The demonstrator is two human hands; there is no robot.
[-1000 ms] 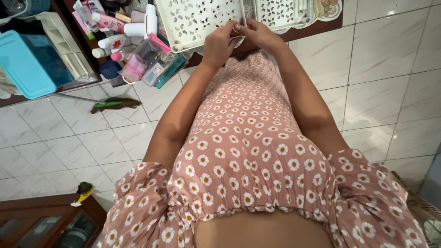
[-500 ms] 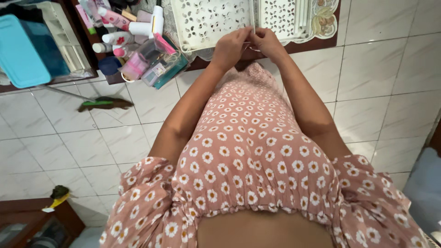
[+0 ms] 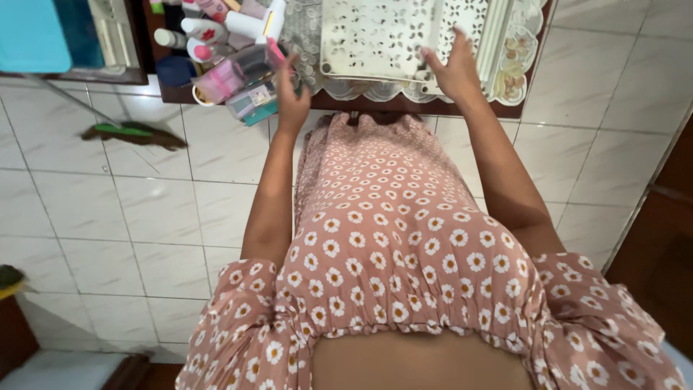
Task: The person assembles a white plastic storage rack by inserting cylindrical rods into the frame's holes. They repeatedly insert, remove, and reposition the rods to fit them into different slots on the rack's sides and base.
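- White perforated plastic tray panel (image 3: 375,40) lies flat on the dark wooden table (image 3: 404,105), over a lace-edged cloth (image 3: 361,90); this panel is the landmark.
- Right hand (image 3: 453,68) rests at the panel's right front corner, fingers spread and mostly straight, palm down, touching the panel edge; it grips nothing that I can see.
- Second white perforated panel with rails (image 3: 480,36) sits just right of the landmark, touching or nearly touching it; the right hand's fingertips reach up between the two.
- Left hand (image 3: 291,97) is left of the panel's front left corner, raised at the table edge, fingers loosely curled; a small dark bit may be pinched in it, but the view is too blurred to say, so its grasp cannot be told.
- Clear pink plastic box of small toiletries (image 3: 234,76) stands just left of the left hand, well left of the panel.
- White bottles and tubes (image 3: 231,22) lie behind that box, left of the panel.
- Teal plastic lid (image 3: 32,32) is far left of the panel, on another surface.
- Green-handled brush (image 3: 133,133) lies on the white tiled floor (image 3: 144,209), below and left of the panel.
- Pink daisy-print dress (image 3: 390,238) fills the foreground under the panel.
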